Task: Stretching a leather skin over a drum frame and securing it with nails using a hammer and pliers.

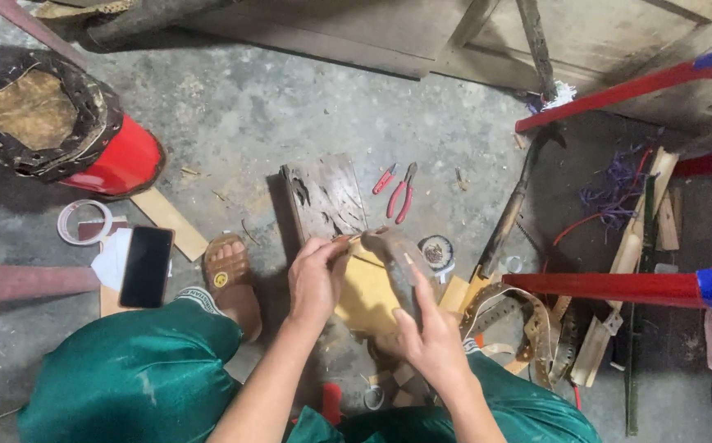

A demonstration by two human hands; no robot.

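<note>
A red-framed chair (pixel 618 287) is seen to the right of the hands, cut off at the frame edge. A dark worn wooden board (pixel 323 197) lies on the floor just beyond the hands. A yellow flat piece (pixel 368 295) is partly hidden beneath both hands. A curved brown strip (pixel 401 267) is gripped by the closed right hand (pixel 430 340); its upper end is pinched by the left hand (pixel 315 279). The strip's material cannot be determined. Red-handled pliers (pixel 403 193) lie beyond.

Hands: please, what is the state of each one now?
Left hand: closed on the top end of the brown strip.
Right hand: gripping the same brown strip lower down.
</note>
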